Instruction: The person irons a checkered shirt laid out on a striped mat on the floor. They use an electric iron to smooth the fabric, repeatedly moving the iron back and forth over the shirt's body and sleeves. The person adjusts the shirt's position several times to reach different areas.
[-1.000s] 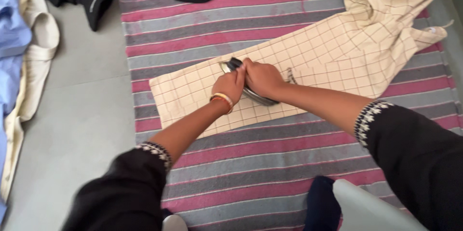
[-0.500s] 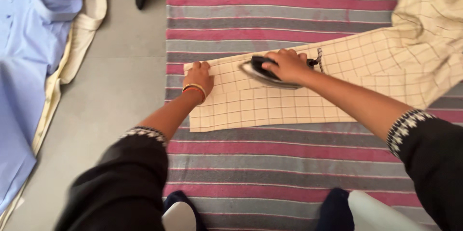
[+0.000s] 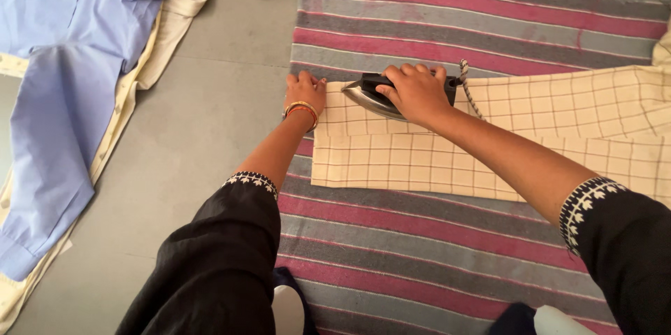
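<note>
The right hand [image 3: 417, 90] is wrapped tight round the handle of the black-handled, metal-soled clothes iron [image 3: 381, 95], which sits on the cream checked cotton cloth [image 3: 489, 146] near that cloth's left end; a second ago both hands were stacked on the iron further in from that end, and half a second ago the left hand [image 3: 305, 90] had already come off it and gone to the cloth's end. Now the left hand lies flat, fingers spread and pressed down on the cloth's upper left corner, gripping nothing — it pins the corner while the iron has drawn up close beside it; judged from this, the pass has run almost to the end of the fabric.

The cloth's left edge lies just beyond the iron's nose, and the left hand is near it, so little room is left that way; to the right the cloth runs long and open. The iron's braided cord [image 3: 467, 87] trails off behind the right hand. The pink-and-grey striped woven mat [image 3: 447, 237] ends just left of the left hand, at the grey tiled floor [image 3: 203, 118]; a pale blue shirt [image 3: 63, 83] lies well apart.
</note>
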